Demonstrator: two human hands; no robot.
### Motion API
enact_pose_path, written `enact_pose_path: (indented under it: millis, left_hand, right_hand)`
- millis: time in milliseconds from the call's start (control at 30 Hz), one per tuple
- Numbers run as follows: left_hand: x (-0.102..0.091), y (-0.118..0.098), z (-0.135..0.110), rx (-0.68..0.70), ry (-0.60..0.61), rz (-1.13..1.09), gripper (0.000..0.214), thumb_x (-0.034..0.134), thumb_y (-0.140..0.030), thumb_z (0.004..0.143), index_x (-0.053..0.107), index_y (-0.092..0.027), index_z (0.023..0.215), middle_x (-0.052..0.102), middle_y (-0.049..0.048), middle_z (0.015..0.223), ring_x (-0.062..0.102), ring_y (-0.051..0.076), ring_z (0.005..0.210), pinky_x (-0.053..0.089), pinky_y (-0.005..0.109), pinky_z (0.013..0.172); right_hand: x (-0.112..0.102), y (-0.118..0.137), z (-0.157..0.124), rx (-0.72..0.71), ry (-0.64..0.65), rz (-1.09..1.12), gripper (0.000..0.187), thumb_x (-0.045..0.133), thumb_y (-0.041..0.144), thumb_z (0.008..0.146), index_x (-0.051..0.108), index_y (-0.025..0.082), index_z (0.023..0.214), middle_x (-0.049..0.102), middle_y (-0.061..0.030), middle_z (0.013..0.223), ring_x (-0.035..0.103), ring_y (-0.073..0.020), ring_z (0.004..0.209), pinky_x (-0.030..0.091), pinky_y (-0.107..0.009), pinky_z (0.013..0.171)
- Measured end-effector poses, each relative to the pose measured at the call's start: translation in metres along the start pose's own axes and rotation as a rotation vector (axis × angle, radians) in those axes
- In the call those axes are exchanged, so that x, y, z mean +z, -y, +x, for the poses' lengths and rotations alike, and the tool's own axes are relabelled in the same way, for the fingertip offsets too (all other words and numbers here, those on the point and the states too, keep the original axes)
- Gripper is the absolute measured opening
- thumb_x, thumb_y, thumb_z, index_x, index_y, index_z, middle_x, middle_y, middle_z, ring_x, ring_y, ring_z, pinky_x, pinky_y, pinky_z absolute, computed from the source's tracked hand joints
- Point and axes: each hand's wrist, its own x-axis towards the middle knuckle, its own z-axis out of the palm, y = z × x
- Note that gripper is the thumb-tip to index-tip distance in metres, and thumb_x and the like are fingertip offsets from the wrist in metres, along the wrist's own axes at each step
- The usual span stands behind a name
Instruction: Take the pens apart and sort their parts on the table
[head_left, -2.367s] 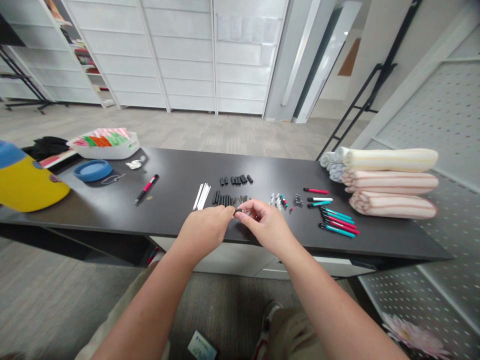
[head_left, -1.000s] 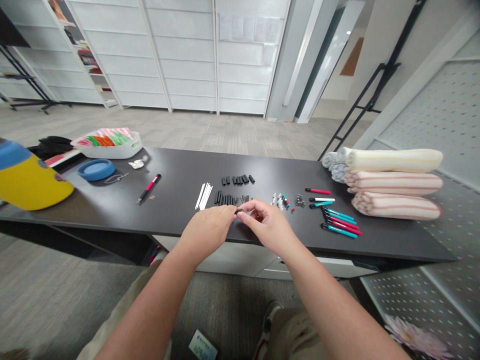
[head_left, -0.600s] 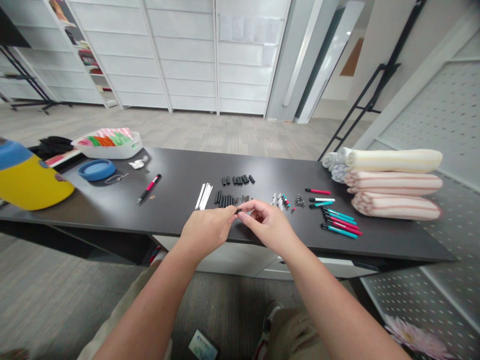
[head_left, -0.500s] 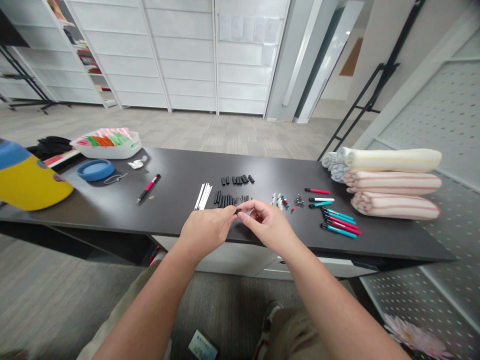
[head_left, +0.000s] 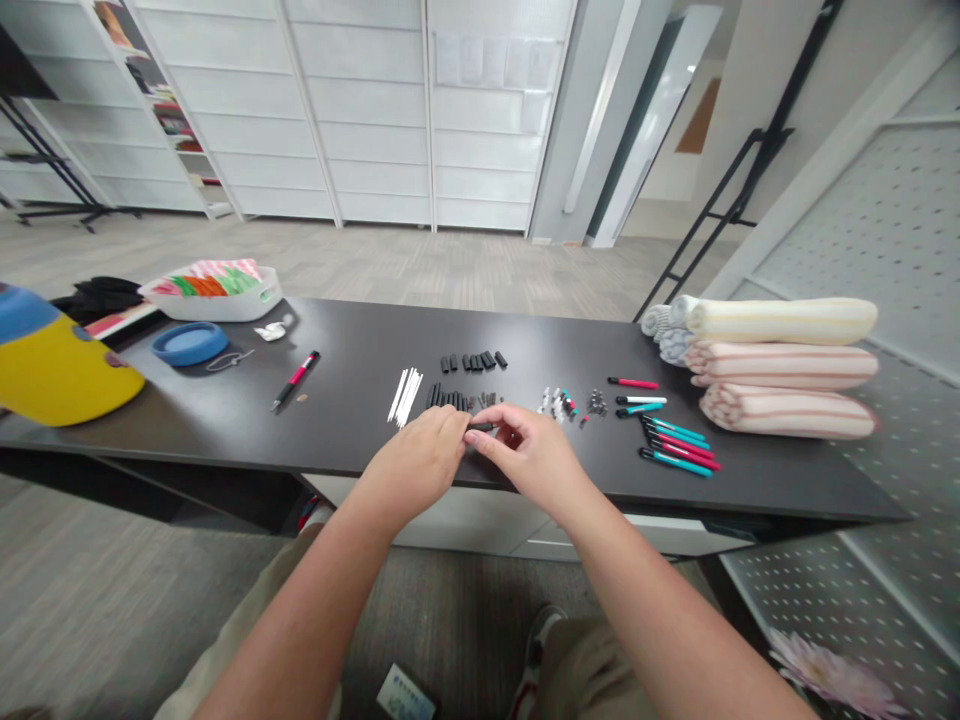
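My left hand [head_left: 420, 455] and my right hand [head_left: 531, 450] meet above the front of the dark table. Between their fingertips is a small black pen part [head_left: 482, 427], lying roughly level, its left end hidden by the left fingers. Just behind the hands are black tubes [head_left: 436, 395], partly covered by them. Farther back runs a row of short black pieces [head_left: 477, 361]. White pen refills [head_left: 406, 396] lie left of these. On the right are small white and coloured bits [head_left: 561, 404], tiny metallic pieces [head_left: 597, 402] and several red, teal and white pen barrels [head_left: 679, 443].
Rolled striped cloths [head_left: 787, 362] are stacked at the table's right end. On the left stand a white basket [head_left: 262, 295], a blue round lid [head_left: 190, 343], a yellow and blue object [head_left: 64, 360] and a red-black pen [head_left: 295, 381]. The table's front edge [head_left: 330, 468] runs below my hands.
More of the black pen part shows between my fingertips now. The left fingers have curled over its left end, and both hands remain in nearly the same place.
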Motion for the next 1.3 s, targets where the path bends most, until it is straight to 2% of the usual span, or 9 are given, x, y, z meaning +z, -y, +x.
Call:
enact_pose_path:
  millis: [100, 333, 867, 967, 1100, 1167, 1300]
  left_hand:
    - [0.002, 0.0, -0.001, -0.007, -0.001, 0.069, 0.028, 0.035, -0.02, 0.109, 0.062, -0.017, 0.101, 0.067, 0.0089, 0.095, 0.064, 0.026, 0.091, 0.053, 0.038, 0.081]
    - [0.001, -0.007, 0.0, -0.069, -0.014, 0.15, 0.03, 0.038, -0.025, 0.109, 0.061, -0.019, 0.091, 0.067, 0.0064, 0.075, 0.068, 0.025, 0.07, 0.045, 0.032, 0.06]
    - [0.006, -0.006, -0.001, -0.173, -0.04, 0.21, 0.034, 0.039, -0.036, 0.11, 0.06, -0.02, 0.087, 0.069, 0.0056, 0.072, 0.07, 0.025, 0.066, 0.037, 0.032, 0.053]
    - [0.006, -0.006, -0.001, -0.16, -0.024, 0.19, 0.038, 0.035, -0.038, 0.111, 0.06, -0.019, 0.089, 0.069, 0.0071, 0.074, 0.07, 0.025, 0.069, 0.04, 0.031, 0.055]
    - [-0.002, -0.002, 0.0, -0.091, 0.039, 0.123, 0.04, 0.033, -0.041, 0.113, 0.06, -0.019, 0.093, 0.07, 0.0067, 0.079, 0.07, 0.024, 0.072, 0.043, 0.03, 0.059]
    - [-0.009, 0.007, -0.003, -0.075, 0.074, 0.091, 0.039, 0.034, -0.042, 0.113, 0.059, -0.019, 0.094, 0.07, 0.0061, 0.08, 0.07, 0.024, 0.073, 0.044, 0.03, 0.061]
    - [-0.02, 0.033, -0.018, -0.189, 0.084, 0.119, 0.04, 0.033, -0.041, 0.113, 0.06, -0.019, 0.094, 0.071, 0.0062, 0.081, 0.069, 0.023, 0.072, 0.043, 0.03, 0.063]
  right_hand:
    - [-0.001, 0.0, 0.0, -0.018, 0.004, -0.011, 0.018, 0.071, 0.039, 0.094, 0.08, 0.024, 0.098, 0.069, 0.0006, 0.075, 0.058, -0.0154, 0.067, 0.043, -0.028, 0.064]
    - [-0.003, -0.005, 0.001, 0.016, 0.029, 0.082, 0.021, 0.071, 0.042, 0.094, 0.081, 0.025, 0.102, 0.068, 0.0009, 0.071, 0.059, -0.0158, 0.065, 0.043, -0.028, 0.063]
    - [-0.002, -0.008, 0.001, 0.057, -0.01, 0.183, 0.025, 0.073, 0.044, 0.091, 0.081, 0.024, 0.104, 0.074, -0.0015, 0.076, 0.062, -0.0148, 0.062, 0.047, -0.028, 0.06]
    - [-0.001, -0.006, 0.0, 0.067, -0.021, 0.213, 0.025, 0.074, 0.043, 0.09, 0.082, 0.023, 0.102, 0.076, -0.0029, 0.081, 0.062, -0.0147, 0.062, 0.047, -0.028, 0.059]
    - [-0.003, -0.006, -0.002, 0.054, -0.049, 0.237, 0.021, 0.077, 0.04, 0.088, 0.084, 0.022, 0.097, 0.075, -0.0028, 0.075, 0.065, -0.0154, 0.063, 0.049, -0.028, 0.062]
    - [-0.007, -0.01, -0.001, 0.074, -0.1, 0.307, 0.021, 0.079, 0.041, 0.087, 0.083, 0.021, 0.093, 0.076, -0.0034, 0.079, 0.065, -0.0142, 0.062, 0.05, -0.028, 0.062]
    - [-0.022, -0.021, 0.006, 0.166, -0.372, 0.541, 0.032, 0.082, 0.051, 0.084, 0.077, 0.02, 0.089, 0.075, -0.0038, 0.085, 0.058, -0.0096, 0.055, 0.042, -0.023, 0.05]
